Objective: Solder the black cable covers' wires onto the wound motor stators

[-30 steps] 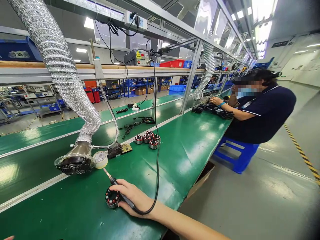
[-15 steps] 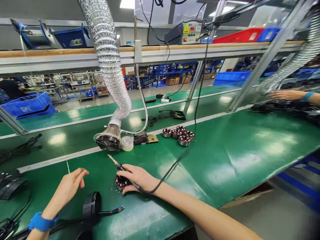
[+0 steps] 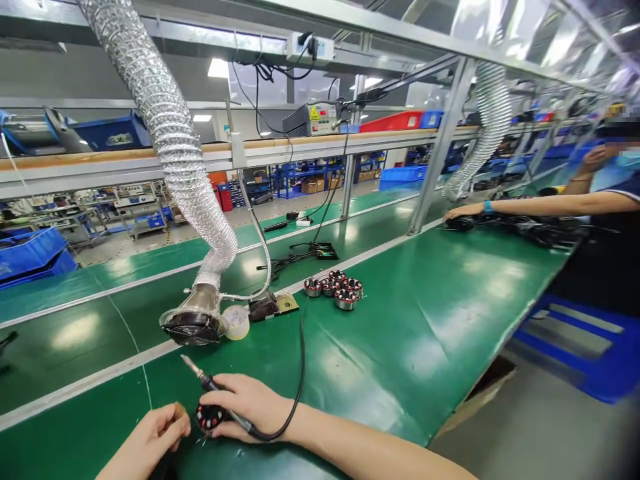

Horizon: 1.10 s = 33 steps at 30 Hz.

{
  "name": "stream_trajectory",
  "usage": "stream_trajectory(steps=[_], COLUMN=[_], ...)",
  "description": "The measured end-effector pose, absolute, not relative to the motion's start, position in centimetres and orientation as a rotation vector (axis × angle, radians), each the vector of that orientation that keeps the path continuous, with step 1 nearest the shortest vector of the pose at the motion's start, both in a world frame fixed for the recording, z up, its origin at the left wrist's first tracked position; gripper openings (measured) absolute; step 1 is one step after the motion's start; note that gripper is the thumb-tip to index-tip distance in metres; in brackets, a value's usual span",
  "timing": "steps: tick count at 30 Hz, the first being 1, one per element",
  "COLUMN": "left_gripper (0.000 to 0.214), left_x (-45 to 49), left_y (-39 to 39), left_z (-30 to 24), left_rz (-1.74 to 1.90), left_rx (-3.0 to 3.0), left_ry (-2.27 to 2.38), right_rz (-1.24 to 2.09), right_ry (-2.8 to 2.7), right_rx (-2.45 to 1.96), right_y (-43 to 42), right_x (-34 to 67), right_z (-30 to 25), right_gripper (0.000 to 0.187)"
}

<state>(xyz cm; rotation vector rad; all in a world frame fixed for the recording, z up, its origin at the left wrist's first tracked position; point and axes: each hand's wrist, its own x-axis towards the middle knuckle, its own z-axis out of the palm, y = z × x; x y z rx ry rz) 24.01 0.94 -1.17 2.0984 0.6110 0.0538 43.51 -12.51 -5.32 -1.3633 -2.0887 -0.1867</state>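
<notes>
**Right hand point(image 3: 245, 407) grips soldering iron point(image 3: 210, 382) over wound stator point(image 3: 210, 418)**

The right fingers wrap the iron's dark handle, its bare tip pointing away from the hand. The stator lies on the green bench mat point(image 3: 400, 333) just under those fingers. The left hand point(image 3: 150, 440) sits just beside it, fingers loosely curled and apparently empty, though the low view makes that uncertain. Beyond lie a fume extractor nozzle point(image 3: 193, 327), a tape roll point(image 3: 236, 323) and a cluster of stators point(image 3: 333, 288). Down the bench, a co-worker's hand point(image 3: 463, 211) rests on black cables point(image 3: 530, 230).
</notes>
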Motion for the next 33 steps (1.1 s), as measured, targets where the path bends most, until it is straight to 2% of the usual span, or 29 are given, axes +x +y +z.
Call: stream_trajectory(steps=[6,9,17,21,29,33], left_gripper=[0.066,0.070,0.068,0.066,0.064,0.057], left_x=[25.6,25.7,25.0,24.4,23.5,22.9], left_y=[1.8,2.4,3.2,2.4,2.6,3.2], left_z=[-1.5,-1.5,-2.4,-3.1,-3.8,-3.3], left_rz=[0.330,0.344,0.217,0.025,0.170,0.238], left_rx=[1.885,1.807,1.899,1.963,1.750,1.900], left_ry=[0.829,0.876,0.876,0.769,0.762,0.758], right_rz=[-0.230,-0.273,-0.209,-0.114,-0.079,-0.120], right_ry=[-2.053,-2.020,-1.988,-1.986,-1.884,-1.859], right_rx=[-1.387,-1.404,-1.420,-1.386,-1.463,-1.494], right_y=[-9.5,-8.2,-8.3,-8.9,-8.7,-8.2], right_x=[42.6,42.1,42.0,42.2,41.3,40.9], right_z=[-6.8,-7.4,-7.3,-7.0,-6.8,-7.2], right_gripper=[0.061,0.065,0.064,0.057,0.061,0.066])
